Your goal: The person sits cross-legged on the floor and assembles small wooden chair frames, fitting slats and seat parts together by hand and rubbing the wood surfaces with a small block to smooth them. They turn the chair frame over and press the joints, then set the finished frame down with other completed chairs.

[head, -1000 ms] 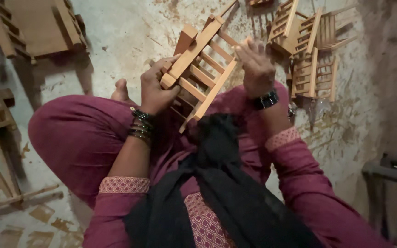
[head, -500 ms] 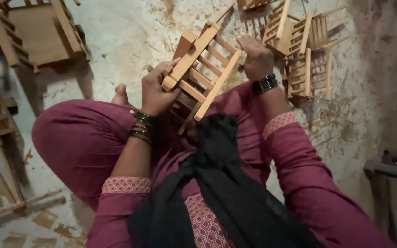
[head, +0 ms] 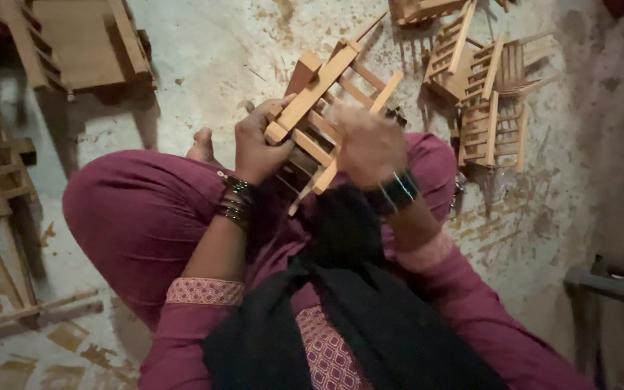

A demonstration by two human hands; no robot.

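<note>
Over the lap: small slatted wooden frame (head: 326, 108), tilted, held above the knees.
Left hand (head: 258, 144): fingers clamped on frame's left rail.
Right hand (head: 370, 144): blurred; finger state cannot be told.
Risk: thin slats may snap or pop loose under twisting pressure.
Floor (head: 211, 50): similar frames (head: 485, 94) lie nearby.

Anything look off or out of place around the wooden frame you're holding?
Nothing broken shows. The small slatted wooden frame is held tilted by the left hand, right hand blurred against it. Similar frames lie tumbled in a heap on the stained floor.
</note>
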